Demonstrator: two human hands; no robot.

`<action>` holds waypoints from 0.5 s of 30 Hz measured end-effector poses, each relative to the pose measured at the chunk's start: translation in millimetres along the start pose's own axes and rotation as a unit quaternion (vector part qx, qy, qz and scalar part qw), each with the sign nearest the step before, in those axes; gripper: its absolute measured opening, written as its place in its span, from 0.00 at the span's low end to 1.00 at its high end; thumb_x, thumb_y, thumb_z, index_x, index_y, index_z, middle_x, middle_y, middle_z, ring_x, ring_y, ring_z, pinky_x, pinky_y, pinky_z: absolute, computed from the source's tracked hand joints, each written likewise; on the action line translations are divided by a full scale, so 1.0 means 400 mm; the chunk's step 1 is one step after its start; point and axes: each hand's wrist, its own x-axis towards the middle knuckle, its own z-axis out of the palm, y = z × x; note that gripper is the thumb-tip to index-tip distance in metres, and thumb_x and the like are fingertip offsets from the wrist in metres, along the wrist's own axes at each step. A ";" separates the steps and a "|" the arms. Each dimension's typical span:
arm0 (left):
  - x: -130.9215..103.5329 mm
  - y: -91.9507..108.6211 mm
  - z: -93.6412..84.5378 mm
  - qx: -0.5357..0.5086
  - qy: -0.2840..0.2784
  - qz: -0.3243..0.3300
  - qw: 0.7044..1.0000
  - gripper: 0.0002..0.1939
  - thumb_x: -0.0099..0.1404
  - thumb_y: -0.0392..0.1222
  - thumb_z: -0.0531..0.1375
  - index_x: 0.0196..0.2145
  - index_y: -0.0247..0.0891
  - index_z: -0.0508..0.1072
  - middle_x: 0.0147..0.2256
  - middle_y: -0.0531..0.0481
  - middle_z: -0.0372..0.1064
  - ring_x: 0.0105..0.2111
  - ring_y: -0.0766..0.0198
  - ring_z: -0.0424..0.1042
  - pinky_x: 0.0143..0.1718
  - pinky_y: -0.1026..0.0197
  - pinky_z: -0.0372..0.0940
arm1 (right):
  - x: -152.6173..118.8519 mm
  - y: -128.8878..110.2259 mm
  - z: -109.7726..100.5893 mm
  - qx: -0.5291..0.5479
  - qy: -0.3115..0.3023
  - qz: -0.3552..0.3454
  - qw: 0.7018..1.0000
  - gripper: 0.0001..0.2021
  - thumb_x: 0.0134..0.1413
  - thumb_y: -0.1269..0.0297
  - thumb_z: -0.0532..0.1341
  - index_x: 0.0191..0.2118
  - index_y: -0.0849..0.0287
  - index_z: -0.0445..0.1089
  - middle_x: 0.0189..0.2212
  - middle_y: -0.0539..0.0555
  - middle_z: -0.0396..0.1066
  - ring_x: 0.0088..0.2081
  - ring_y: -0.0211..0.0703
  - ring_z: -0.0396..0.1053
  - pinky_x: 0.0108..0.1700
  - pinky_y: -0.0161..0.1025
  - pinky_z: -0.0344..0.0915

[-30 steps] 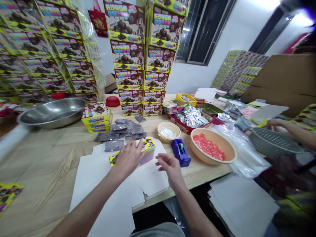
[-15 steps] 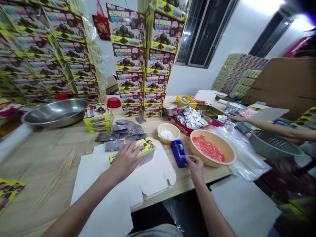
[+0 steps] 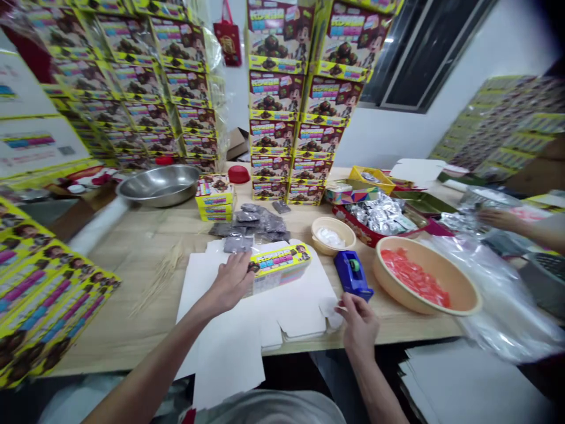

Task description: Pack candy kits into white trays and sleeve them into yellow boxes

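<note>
My left hand (image 3: 232, 280) grips the left end of a small yellow printed box (image 3: 282, 262), fingers over its top. That box lies on a stack of flat white cardboard blanks (image 3: 220, 330). My right hand (image 3: 359, 327) is closed in a pinch just in front of the blue tape dispenser (image 3: 353, 275); a small clear piece of tape seems to be at the fingertips, hard to make out. Behind the box lies a pile of grey sachets (image 3: 260, 221). A small bowl with white contents (image 3: 333, 235) stands behind the dispenser.
To the right stands a large bowl of red packets (image 3: 424, 280), beside clear plastic bags (image 3: 498, 294). A metal basin (image 3: 161, 185), stacked small boxes (image 3: 215, 200) and thin sticks (image 3: 161, 274) are left. Tall box stacks (image 3: 276, 94) rise behind. Another person's hand (image 3: 498, 219) is far right.
My right hand has drawn back from the dispenser's front end towards me, still pinched. My left hand stays on the box. The view has turned left, showing more printed cartons there.
</note>
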 end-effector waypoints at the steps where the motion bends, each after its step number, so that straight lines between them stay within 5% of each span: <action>1: -0.007 0.006 -0.004 -0.002 -0.005 0.006 1.000 0.23 0.66 0.43 0.44 0.57 0.36 0.56 0.52 0.41 0.60 0.52 0.50 0.57 0.50 0.44 0.57 | -0.047 -0.025 0.056 0.023 -0.058 0.037 0.997 0.14 0.43 0.56 0.67 0.30 0.62 0.71 0.26 0.51 0.69 0.27 0.36 0.66 0.28 0.33 0.66; 4: -0.033 0.019 -0.007 -0.011 0.012 0.030 0.999 0.22 0.66 0.41 0.45 0.56 0.34 0.56 0.50 0.40 0.60 0.50 0.51 0.57 0.50 0.46 0.57 | -0.179 -0.081 0.215 0.070 -0.214 0.130 0.966 0.14 0.43 0.56 0.67 0.28 0.63 0.72 0.26 0.54 0.72 0.25 0.37 0.68 0.25 0.33 0.65; 7: -0.057 0.027 0.000 -0.030 0.041 0.057 0.997 0.19 0.65 0.39 0.48 0.53 0.34 0.59 0.48 0.41 0.60 0.49 0.54 0.57 0.51 0.50 0.57 | -0.246 -0.091 0.315 0.086 -0.261 0.164 0.947 0.15 0.44 0.55 0.67 0.25 0.64 0.71 0.22 0.54 0.72 0.21 0.36 0.67 0.24 0.32 0.64; 11: -0.065 0.037 0.009 -0.059 0.052 0.062 0.995 0.13 0.65 0.38 0.49 0.47 0.37 0.62 0.45 0.44 0.61 0.46 0.56 0.58 0.49 0.53 0.59 | -0.250 -0.069 0.340 0.061 -0.234 0.137 0.961 0.17 0.45 0.54 0.67 0.22 0.64 0.69 0.18 0.51 0.69 0.19 0.35 0.66 0.24 0.32 0.64; 15: -0.038 0.040 0.019 -0.032 0.083 0.012 0.996 0.10 0.65 0.46 0.50 0.40 0.38 0.62 0.41 0.46 0.63 0.43 0.56 0.61 0.45 0.52 0.61 | -0.233 -0.067 0.329 0.070 -0.272 0.156 0.947 0.15 0.43 0.54 0.68 0.26 0.64 0.71 0.20 0.50 0.70 0.22 0.35 0.67 0.25 0.31 0.66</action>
